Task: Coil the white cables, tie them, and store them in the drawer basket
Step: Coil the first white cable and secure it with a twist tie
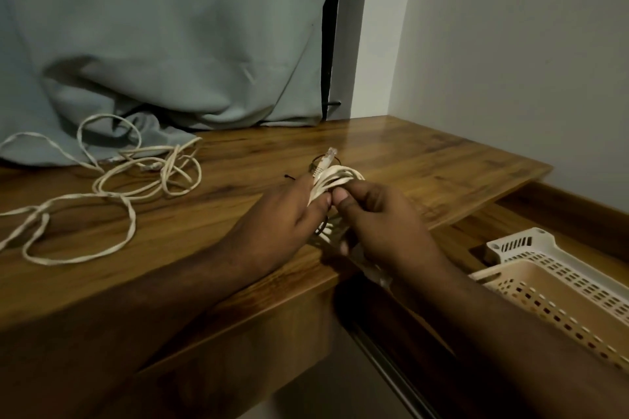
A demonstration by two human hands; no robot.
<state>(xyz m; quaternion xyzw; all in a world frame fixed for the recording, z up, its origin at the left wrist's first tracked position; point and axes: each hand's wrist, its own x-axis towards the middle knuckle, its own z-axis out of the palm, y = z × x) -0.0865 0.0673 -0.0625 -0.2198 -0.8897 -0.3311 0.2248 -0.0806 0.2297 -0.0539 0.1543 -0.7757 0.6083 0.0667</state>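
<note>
A coiled white cable (335,177) with a clear plug sticking up is held above the wooden table (425,160). My left hand (289,211) grips the bundle from the left. From the right, my right hand (377,214) pinches it with thumb and fingers. A thin black tie (321,226) loops below the bundle between the hands; a second black tie end shows beside my left fingers. A second white cable (112,187) lies loose and tangled on the table at the left. The white perforated basket (558,269) sits in the open drawer at the lower right.
A grey-green curtain (170,44) hangs behind the table and bunches onto its back left. A white wall (510,44) stands to the right. The table's front edge runs diagonally under my forearms, with the drawer rail below it.
</note>
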